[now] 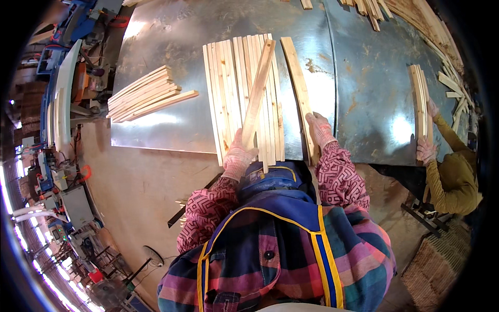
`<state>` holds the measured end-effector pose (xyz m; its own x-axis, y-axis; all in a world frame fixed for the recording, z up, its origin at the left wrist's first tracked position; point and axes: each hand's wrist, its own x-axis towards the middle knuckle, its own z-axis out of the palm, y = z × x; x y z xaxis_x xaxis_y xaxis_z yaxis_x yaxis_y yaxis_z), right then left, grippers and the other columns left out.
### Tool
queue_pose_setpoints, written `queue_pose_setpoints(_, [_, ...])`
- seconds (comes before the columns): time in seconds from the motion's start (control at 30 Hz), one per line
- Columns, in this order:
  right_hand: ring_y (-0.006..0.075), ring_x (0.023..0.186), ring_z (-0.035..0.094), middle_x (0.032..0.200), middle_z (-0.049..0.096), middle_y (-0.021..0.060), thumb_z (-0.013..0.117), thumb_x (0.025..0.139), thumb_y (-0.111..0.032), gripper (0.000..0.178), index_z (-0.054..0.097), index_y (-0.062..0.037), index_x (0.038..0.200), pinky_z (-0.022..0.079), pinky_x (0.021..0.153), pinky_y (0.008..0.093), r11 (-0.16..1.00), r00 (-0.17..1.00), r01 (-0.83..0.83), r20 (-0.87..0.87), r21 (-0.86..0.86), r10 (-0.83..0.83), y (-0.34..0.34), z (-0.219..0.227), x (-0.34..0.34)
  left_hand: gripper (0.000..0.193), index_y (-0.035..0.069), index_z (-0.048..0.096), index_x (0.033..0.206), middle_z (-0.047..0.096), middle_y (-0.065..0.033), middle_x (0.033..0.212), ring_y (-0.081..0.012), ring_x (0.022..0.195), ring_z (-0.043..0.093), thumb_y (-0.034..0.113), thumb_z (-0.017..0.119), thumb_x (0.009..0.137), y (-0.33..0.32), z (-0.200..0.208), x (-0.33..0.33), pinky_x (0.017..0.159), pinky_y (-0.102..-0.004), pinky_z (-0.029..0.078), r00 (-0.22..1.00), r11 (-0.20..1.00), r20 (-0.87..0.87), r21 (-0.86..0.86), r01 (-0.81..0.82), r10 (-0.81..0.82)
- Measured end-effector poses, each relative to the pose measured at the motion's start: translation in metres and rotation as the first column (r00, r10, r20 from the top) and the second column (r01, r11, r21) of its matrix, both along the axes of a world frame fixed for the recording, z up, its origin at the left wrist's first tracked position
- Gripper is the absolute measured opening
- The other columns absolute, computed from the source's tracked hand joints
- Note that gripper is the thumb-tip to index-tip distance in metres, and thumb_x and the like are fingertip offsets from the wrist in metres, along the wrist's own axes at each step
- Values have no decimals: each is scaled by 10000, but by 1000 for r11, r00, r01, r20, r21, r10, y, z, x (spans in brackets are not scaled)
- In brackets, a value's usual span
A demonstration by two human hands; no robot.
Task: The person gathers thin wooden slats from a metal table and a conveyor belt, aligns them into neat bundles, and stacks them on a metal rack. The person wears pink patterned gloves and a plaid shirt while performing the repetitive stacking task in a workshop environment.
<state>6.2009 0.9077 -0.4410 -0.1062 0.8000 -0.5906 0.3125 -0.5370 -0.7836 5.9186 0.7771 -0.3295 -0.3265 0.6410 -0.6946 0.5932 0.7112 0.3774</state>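
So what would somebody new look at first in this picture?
Probably the row of pale wooden strips in the upper middle, on the shiny metal table. Over it slants one strip, held in the gloved left hand; the gloved right hand grips another strip to the row's right.

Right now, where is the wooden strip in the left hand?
In the head view, the slanted strip is over the right part of the row of strips, its near end in the left hand.
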Motion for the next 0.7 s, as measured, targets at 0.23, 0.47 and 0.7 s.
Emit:
queue_pose_setpoints(0.23, [267, 1233, 545, 1366, 546, 217, 766, 882, -230, 845, 286, 17, 1531, 457, 1028, 329, 983, 995, -28, 95, 184, 10, -26, 27, -10, 858, 189, 320, 1519, 503, -130, 1464, -297, 1261, 578, 501, 716, 825, 17, 12, -1, 1012, -453, 487, 965, 967, -204, -226, 114, -162])
queue_pose_setpoints(0.47, [225, 1109, 623, 1252, 649, 138, 779, 839, -167, 725, 433, -40, 1464, 500, 958, 339, 993, 993, -11, 119, 118, -3, -33, 16, -2, 574, 141, 461, 1352, 650, -141, 1222, -320, 1120, 648, 452, 634, 902, 16, 17, -3, 939, -460, 509, 919, 958, -289, -180, 224, -269])
queue_pose_setpoints(0.7, [327, 1165, 617, 1254, 647, 199, 794, 785, -276, 764, 465, -33, 1431, 473, 1003, 381, 993, 929, -59, 369, 103, 17, -34, 48, -8, 529, 141, 485, 1331, 632, -148, 1236, -326, 1124, 639, 387, 649, 891, 4, -6, -5, 942, -457, 503, 898, 959, -347, -24, 281, -272])
